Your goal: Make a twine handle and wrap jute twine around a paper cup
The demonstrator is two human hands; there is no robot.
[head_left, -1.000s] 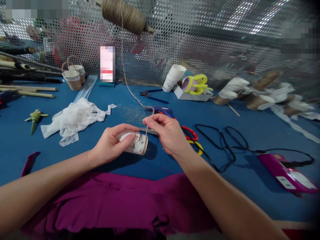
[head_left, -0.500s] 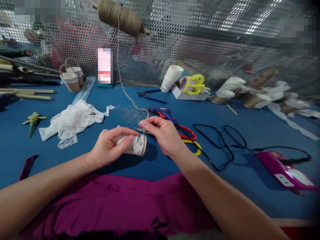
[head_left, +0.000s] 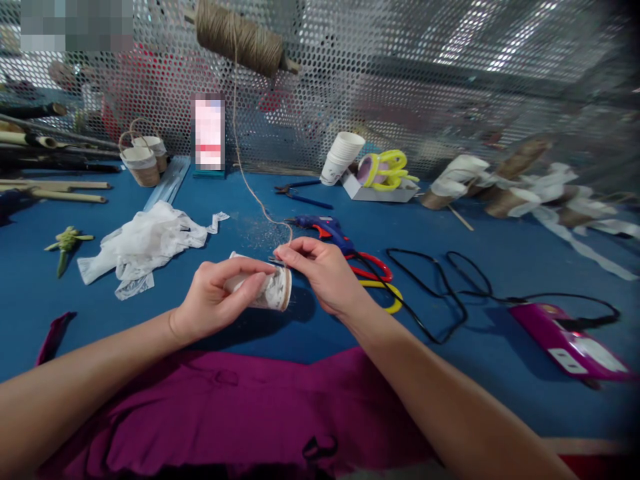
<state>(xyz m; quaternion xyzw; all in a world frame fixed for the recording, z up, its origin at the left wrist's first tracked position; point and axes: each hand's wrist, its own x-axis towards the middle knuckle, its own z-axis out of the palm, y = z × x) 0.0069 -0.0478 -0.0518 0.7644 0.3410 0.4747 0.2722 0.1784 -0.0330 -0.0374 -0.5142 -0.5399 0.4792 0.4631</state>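
My left hand [head_left: 220,293] is wrapped round a white paper cup [head_left: 275,290] lying on its side, its rim turned to the right. A band of brown twine runs round the cup near that rim. My right hand [head_left: 323,270] pinches the jute twine [head_left: 257,200] between thumb and fingers, close to the cup's rim. From there the strand climbs to a large twine spool [head_left: 240,39] hung on the mesh. Just behind my right hand lie a blue glue gun [head_left: 325,228] and scissors [head_left: 385,292] with red and yellow handles, their blades partly hidden.
Crumpled white lace [head_left: 150,240] lies at left, near two small twine-wrapped buckets [head_left: 143,167]. Pliers [head_left: 303,193], stacked paper cups [head_left: 343,157] and a white box [head_left: 383,190] stand at the back. A black cord [head_left: 425,313] runs right to a magenta power strip [head_left: 570,343].
My right hand has shifted very slightly left along with the twine. The cup is turned a little in my left hand. The rest looks the same.
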